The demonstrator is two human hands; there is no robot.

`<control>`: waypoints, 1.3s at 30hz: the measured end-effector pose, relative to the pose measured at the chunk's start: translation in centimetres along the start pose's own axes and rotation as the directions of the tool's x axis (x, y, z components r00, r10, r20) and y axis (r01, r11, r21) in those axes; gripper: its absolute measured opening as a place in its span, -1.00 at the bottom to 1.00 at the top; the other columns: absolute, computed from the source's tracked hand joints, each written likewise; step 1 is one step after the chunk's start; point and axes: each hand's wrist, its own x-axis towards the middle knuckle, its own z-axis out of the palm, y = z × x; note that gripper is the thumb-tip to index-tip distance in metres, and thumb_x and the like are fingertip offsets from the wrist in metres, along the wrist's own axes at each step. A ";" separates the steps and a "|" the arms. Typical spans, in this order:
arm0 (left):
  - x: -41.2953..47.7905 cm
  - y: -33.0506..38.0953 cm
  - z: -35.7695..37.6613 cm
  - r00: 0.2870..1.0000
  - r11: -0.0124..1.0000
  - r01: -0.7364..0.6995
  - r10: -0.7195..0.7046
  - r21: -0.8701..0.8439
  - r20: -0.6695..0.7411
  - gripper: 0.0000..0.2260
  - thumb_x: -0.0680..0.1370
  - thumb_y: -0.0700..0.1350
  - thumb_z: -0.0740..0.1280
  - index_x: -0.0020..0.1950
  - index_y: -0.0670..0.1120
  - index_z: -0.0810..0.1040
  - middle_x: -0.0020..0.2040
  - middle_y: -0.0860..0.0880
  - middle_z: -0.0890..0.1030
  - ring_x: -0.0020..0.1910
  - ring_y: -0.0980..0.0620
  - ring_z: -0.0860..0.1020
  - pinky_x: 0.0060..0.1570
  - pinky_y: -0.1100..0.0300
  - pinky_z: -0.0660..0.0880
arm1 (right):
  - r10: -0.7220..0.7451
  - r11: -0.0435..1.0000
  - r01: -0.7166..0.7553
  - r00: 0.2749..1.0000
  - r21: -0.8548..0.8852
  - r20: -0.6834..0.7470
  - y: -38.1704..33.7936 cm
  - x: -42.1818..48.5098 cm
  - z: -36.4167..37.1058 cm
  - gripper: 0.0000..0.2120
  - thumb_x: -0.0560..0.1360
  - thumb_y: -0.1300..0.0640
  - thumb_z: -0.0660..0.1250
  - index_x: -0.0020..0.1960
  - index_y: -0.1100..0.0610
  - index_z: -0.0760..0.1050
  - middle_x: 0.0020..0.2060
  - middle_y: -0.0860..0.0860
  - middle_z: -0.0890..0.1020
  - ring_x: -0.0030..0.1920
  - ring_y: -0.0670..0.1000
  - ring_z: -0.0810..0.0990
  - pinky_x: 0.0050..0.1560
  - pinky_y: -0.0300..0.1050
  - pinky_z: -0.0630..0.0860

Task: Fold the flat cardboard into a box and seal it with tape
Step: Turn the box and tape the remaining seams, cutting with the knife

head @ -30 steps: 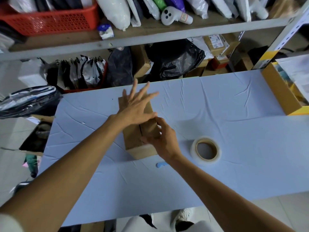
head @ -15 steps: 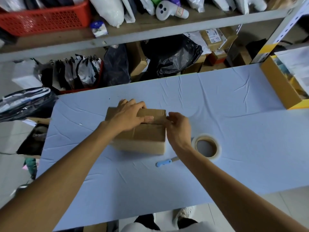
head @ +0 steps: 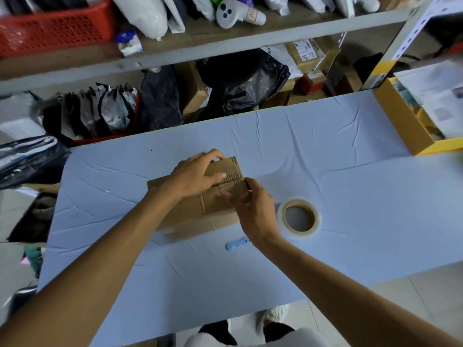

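- Brown corrugated cardboard, folded up into a cardboard box [head: 200, 211], sits on the table [head: 350, 196] a little left of the middle, turned at a slant to the table's edge.
- The left hand [head: 195, 175] lies over the top of it. Its fingers are curled down over the far edge of the upper flap, and the thumb is stretched along the flap towards the seam.
- The right hand [head: 253, 209] is at the right-hand end of the box. Its fingers are bent in against the cardboard and the thumb is up at the flap's ribbed cut edge, so it grips that end. The hand hides exactly how the fingertips lie.
- The near side of the box is blurred, so I cannot make out the lower edge clearly.
- A tape roll [head: 299, 216] lies flat on the cloth just to the right of the right hand, apart from the box.
- A small blue cutter [head: 235, 245] lies on the cloth near the front of the box, partly under the right wrist.
- The table is covered with a pale blue, creased cloth.
- At the far right corner stands a yellow-edged carton [head: 400, 126] with papers in it.
- Behind the table is a shelf with a red basket [head: 55, 26], a white controller [head: 238, 12] and white bags. Below it are black bags [head: 240, 81] and more parcels.
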 end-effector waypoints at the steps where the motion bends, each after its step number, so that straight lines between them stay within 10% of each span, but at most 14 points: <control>1: 0.0 -0.1 -0.1 1.000 1.000 -0.003 0.003 -0.002 0.030 -0.68 0.54 0.15 0.29 0.26 0.17 0.35 0.24 0.03 0.50 0.11 -0.04 0.51 0.02 0.11 0.38 | -0.021 1.000 0.021 1.000 -0.015 0.003 0.2 0.0 0.0 -0.74 0.43 -0.04 0.42 0.00 0.08 0.48 -0.12 0.01 0.57 -0.16 0.00 0.52 -0.23 -0.18 0.43; 8: 0.2 -0.3 -0.1 0.998 0.996 -0.006 0.012 -0.085 0.068 -0.68 0.51 0.13 0.33 0.23 0.14 0.37 0.20 0.02 0.50 0.08 -0.02 0.52 0.07 0.01 0.49 | -0.017 0.995 0.003 0.989 0.097 0.144 1.7 0.6 -2.4 -0.66 0.49 -0.01 0.37 0.20 0.10 0.51 0.05 -0.05 0.62 0.05 -0.10 0.58 -0.01 -0.39 0.48; 11: 0.7 -0.3 -0.2 0.996 0.992 0.018 -0.006 -0.122 0.094 -0.68 0.50 0.07 0.37 0.21 0.09 0.39 0.21 0.01 0.50 0.12 -0.02 0.51 0.14 -0.07 0.49 | -0.040 0.978 0.053 0.997 -0.201 0.072 4.7 1.4 -7.1 -0.72 0.44 0.32 0.25 0.10 0.13 0.55 -0.01 0.01 0.65 0.03 0.02 0.60 -0.03 -0.40 0.47; 15: 0.9 0.0 0.1 0.998 0.975 -0.021 0.035 -0.219 0.061 -0.61 0.51 -0.08 0.40 0.30 0.09 0.40 0.27 0.02 0.47 0.20 0.03 0.46 0.15 0.10 0.43 | 0.098 0.531 0.245 0.933 -0.811 0.346 8.9 1.8 -13.3 -0.46 0.25 0.26 0.30 0.23 0.03 0.46 0.13 -0.02 0.54 0.25 0.04 0.42 0.07 -0.17 0.45; 18: 0.6 0.4 0.1 0.994 0.962 -0.096 0.104 -0.256 0.017 -0.54 0.49 -0.21 0.41 0.33 0.13 0.44 0.26 0.02 0.48 0.22 0.09 0.45 0.20 0.22 0.36 | 0.162 0.210 0.532 0.808 -0.820 0.566 10.9 1.7 -15.2 -0.46 0.35 0.15 0.38 0.33 0.05 0.42 0.31 -0.04 0.44 0.41 0.03 0.27 0.31 -0.20 0.26; 20: 0.5 0.6 0.2 0.991 0.960 -0.126 0.131 -0.249 0.002 -0.54 0.48 -0.25 0.41 0.32 0.10 0.48 0.21 0.02 0.50 0.19 0.11 0.46 0.22 0.27 0.34 | 0.065 0.146 0.599 0.788 -0.787 0.612 11.3 1.8 -14.7 -0.62 0.29 0.19 0.51 0.10 0.11 0.59 0.11 0.03 0.61 0.22 0.13 0.51 0.16 -0.12 0.48; 22: 0.4 0.9 0.1 0.991 0.963 -0.136 0.137 -0.233 -0.013 -0.56 0.47 -0.26 0.41 0.29 0.08 0.52 0.16 0.03 0.51 0.16 0.12 0.47 0.20 0.33 0.32 | -0.085 0.148 0.621 0.783 -0.770 0.616 11.0 2.1 -14.0 -0.71 0.09 0.27 0.62 -0.23 0.15 0.64 -0.21 0.06 0.68 -0.08 0.15 0.64 -0.15 -0.14 0.58; 26: 0.3 1.7 -0.5 0.989 0.961 -0.149 0.145 -0.234 -0.035 -0.62 0.46 -0.24 0.43 0.23 0.05 0.57 0.16 0.03 0.54 0.19 0.12 0.48 0.23 0.33 0.32 | -0.064 0.226 0.573 0.816 -0.788 0.575 9.9 2.8 -13.1 -0.77 0.49 0.21 0.29 0.13 0.10 0.56 0.11 -0.02 0.57 0.28 0.02 0.42 0.15 -0.18 0.33; 32: 0.4 4.5 -0.5 0.987 0.935 -0.159 0.155 -0.318 -0.038 -0.51 0.50 -0.14 0.38 0.40 0.12 0.38 0.36 0.06 0.38 0.36 0.12 0.30 0.34 0.21 0.23 | -0.376 0.567 0.446 0.888 -0.692 0.265 3.3 3.6 -13.2 -0.83 0.44 0.31 0.39 0.03 0.27 0.59 0.03 0.10 0.59 0.17 0.10 0.44 0.01 -0.18 0.41; 39: 0.8 9.1 -0.1 0.986 0.803 -0.162 0.156 -0.574 -0.060 -0.45 0.59 -0.14 0.27 0.51 0.15 0.14 0.49 0.05 0.23 0.43 0.11 0.25 0.29 0.27 0.26 | -0.521 0.603 0.478 0.842 -0.638 0.139 -4.3 3.9 -13.3 -0.80 0.44 0.35 0.37 0.07 0.29 0.58 0.15 0.13 0.59 0.08 0.15 0.42 -0.07 -0.28 0.22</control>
